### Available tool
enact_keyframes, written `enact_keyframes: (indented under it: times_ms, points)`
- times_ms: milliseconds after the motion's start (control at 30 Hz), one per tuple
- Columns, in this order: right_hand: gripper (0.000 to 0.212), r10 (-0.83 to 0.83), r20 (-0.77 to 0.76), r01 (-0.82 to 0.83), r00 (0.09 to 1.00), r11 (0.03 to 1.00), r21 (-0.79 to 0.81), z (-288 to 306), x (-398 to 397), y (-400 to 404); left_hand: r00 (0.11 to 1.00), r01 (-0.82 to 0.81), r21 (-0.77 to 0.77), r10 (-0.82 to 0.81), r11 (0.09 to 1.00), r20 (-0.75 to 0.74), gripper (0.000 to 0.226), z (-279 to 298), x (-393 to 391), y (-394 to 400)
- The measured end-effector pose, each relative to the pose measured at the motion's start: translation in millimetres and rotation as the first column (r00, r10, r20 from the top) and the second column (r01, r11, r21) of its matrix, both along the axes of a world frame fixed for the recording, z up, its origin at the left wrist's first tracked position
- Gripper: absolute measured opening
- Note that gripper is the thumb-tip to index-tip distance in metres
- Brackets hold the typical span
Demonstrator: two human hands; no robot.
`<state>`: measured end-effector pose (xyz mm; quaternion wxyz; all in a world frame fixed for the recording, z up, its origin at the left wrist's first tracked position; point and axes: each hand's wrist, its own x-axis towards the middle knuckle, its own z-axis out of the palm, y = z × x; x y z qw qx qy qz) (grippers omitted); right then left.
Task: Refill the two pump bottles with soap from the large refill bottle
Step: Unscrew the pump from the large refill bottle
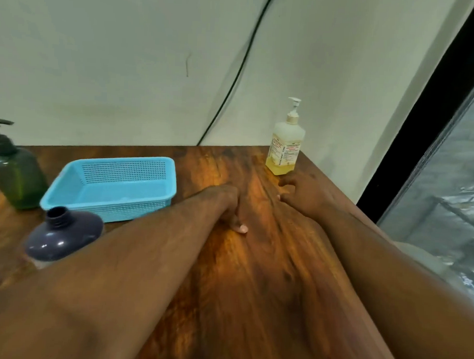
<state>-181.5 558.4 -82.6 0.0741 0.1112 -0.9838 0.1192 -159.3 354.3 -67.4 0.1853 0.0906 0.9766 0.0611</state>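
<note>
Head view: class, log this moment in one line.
left hand: open, empty | right hand: open, reaching clear pump bottle | dark bottle: uncapped

basket (110, 184) centre-left on table (253, 275) | two bottles (16, 175) left of it (one capless) | pump bottle (286, 143) far right

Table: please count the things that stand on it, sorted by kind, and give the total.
Pump bottles: 2, the green pump bottle and the clear pump bottle with yellow liquid
Bottles with no cap: 1, the dark blue bottle
Baskets: 1, the blue basket
Total: 4
</note>
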Motion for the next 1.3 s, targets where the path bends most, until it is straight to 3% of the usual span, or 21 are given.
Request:
enact_keyframes:
  times_ms: [67, 167, 233, 367, 433, 500, 633, 800, 900, 1033, 1133, 1200, 1300]
  points:
    - [0.05, -0.049, 0.013, 0.051, 0.999, 0.974, -0.22, -3, -18, 1, 0.998, -0.005, -0.039, 0.007, 0.999, 0.065, 0.105, 0, -15, 4]
    - [0.061, -0.032, -0.048, 0.002, 0.998, 0.847, -0.532, -7, -44, -2, 0.99, -0.027, -0.069, 0.036, 0.997, 0.139, 0.12, -1, -31, 9]
    - [0.055, -0.079, -0.068, 0.019, 0.995, 0.778, -0.628, -10, -60, -7, 0.989, -0.026, -0.069, 0.036, 0.997, 0.145, 0.121, -4, -36, 10]
    - [0.089, -0.319, -0.001, 0.189, 0.948, 0.565, -0.803, -14, -106, -15, 0.988, -0.154, 0.059, 0.152, 0.986, 0.03, 0.094, -12, -46, 6]
    - [0.095, -0.313, 0.075, 0.202, 0.947, 0.396, -0.896, -14, -128, -20, 0.98, -0.201, 0.101, 0.201, 0.974, 0.005, 0.086, -14, -47, 5]
    - [0.095, -0.32, 0.109, 0.212, 0.941, 0.308, -0.928, -16, -144, -23, 0.979, -0.205, 0.099, 0.204, 0.974, 0.014, 0.084, -15, -46, 7]
    - [0.086, -0.413, 0.09, 0.234, 0.906, 0.315, -0.92, -22, -149, -30, 0.976, -0.217, 0.118, 0.217, 0.969, 0.012, 0.085, -13, -48, 5]
    - [0.074, -0.289, 0.06, 0.141, 0.956, 0.268, -0.953, -18, -112, -40, 0.968, -0.248, 0.166, 0.253, 0.954, -0.009, 0.082, -14, -38, 5]
    - [0.06, -0.152, 0.025, 0.069, 0.988, 0.297, -0.952, -10, -66, -52, 0.957, -0.259, 0.232, 0.281, 0.938, -0.069, 0.063, -16, -22, 5]
    - [0.069, 0.025, 0.094, 0.085, 0.995, 0.235, -0.968, -8, 0, -68, 0.949, -0.222, 0.321, 0.279, 0.921, -0.144, 0.02, -28, 18, 8]
    - [0.088, 0.065, 0.127, 0.106, 0.99, 0.259, -0.96, -7, 46, -78, 0.96, -0.113, 0.255, 0.172, 0.96, -0.222, 0.02, -32, 60, -6]
    - [0.082, 0.052, 0.094, 0.074, 0.994, 0.299, -0.951, -7, 73, -83, 0.959, -0.083, 0.289, 0.155, 0.954, -0.237, 0.017, -33, 87, -19]
    - [0.076, -0.035, 0.038, 0.049, 0.999, 0.368, -0.928, -7, 114, -99, 0.936, -0.146, 0.509, 0.285, 0.849, -0.208, 0.042, -39, 130, -39]
